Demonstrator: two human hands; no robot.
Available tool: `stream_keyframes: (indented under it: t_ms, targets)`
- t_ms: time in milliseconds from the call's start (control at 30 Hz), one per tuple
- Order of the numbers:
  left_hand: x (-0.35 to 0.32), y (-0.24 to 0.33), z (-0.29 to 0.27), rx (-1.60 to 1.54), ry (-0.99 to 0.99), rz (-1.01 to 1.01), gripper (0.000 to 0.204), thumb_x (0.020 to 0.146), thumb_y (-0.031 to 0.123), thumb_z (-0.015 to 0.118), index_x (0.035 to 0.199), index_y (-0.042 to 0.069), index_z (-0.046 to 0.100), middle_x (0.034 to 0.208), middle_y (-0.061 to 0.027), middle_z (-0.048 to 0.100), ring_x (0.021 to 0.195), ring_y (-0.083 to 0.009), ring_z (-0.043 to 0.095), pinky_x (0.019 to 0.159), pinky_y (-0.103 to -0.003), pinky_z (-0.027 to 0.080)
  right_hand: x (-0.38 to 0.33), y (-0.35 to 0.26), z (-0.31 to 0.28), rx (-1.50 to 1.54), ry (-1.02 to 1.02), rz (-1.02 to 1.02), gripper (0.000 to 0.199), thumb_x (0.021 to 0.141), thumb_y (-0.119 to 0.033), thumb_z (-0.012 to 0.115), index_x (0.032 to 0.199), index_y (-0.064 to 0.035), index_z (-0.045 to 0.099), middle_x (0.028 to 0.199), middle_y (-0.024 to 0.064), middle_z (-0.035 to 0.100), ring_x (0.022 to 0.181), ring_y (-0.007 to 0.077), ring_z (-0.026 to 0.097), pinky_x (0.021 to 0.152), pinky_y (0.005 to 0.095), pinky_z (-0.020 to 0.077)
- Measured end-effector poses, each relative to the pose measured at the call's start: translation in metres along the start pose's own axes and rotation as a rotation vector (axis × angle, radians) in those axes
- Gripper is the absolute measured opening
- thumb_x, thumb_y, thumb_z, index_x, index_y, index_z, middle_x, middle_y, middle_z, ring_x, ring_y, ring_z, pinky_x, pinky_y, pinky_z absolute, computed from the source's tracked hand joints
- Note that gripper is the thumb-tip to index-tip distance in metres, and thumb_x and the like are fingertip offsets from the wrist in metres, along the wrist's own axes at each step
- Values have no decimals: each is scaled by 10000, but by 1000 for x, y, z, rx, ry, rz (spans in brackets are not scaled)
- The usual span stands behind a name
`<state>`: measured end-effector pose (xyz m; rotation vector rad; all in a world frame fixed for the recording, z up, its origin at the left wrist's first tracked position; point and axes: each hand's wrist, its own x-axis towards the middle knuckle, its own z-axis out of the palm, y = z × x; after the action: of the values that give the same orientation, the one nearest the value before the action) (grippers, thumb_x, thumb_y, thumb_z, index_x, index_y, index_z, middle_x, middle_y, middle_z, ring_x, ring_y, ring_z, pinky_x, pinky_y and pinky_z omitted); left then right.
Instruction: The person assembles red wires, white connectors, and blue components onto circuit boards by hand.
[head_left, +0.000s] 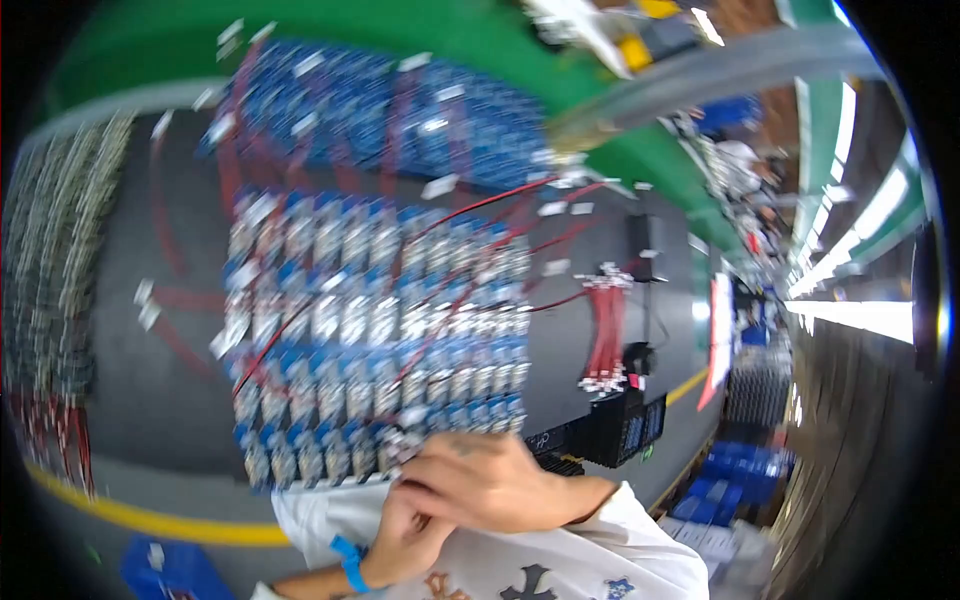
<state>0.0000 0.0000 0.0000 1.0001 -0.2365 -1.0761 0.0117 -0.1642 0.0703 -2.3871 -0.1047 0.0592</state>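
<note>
Fingers of the right hand (482,487) curl together over the left hand (408,543); I cannot tell if either hand pinches anything. Small blue and silver parts (355,320) sit in rows just past the fingers. Red wires (606,335) lie bunched farther off, to their right.

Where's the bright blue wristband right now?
In the head view, the blue wristband is near the bottom, left of centre, around the left wrist, just behind the left hand.

Ceiling lights (880,322) glare at right amid strong motion blur.
</note>
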Motion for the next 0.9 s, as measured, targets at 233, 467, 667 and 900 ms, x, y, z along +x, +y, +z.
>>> stream_keyframes:
  t_ms: [233,467,667,900]
  targets:
    - [18,11,15,-302,137,-43,257,997,192,376,1186,22,410,1017,-75,525,847,-127,532,694,-255,437,-21,10,-2,381,245,85,147,773,-25,699,910,13,663,884,117,644,715,225,655,567,293,511]
    - [25,21,24,-297,153,32,239,1024,198,322,1168,28,409,775,-104,550,642,-187,555,588,-292,469,-29,7,-1,884,615,144,70,888,17,572,955,36,564,945,186,662,824,253,653,736,351,526]
    - [43,32,28,-548,434,106,180,1021,221,376,1050,48,418,684,-34,454,591,-145,492,597,-279,451,-35,18,-50,848,632,189,92,834,37,632,905,39,575,779,123,626,583,126,534,498,260,411]
    - [46,47,26,-353,269,-63,142,979,124,475,1093,38,471,614,24,386,461,-61,327,425,-237,235,-14,26,-48,232,222,112,176,728,29,719,889,-5,658,759,68,633,592,163,589,484,252,435]
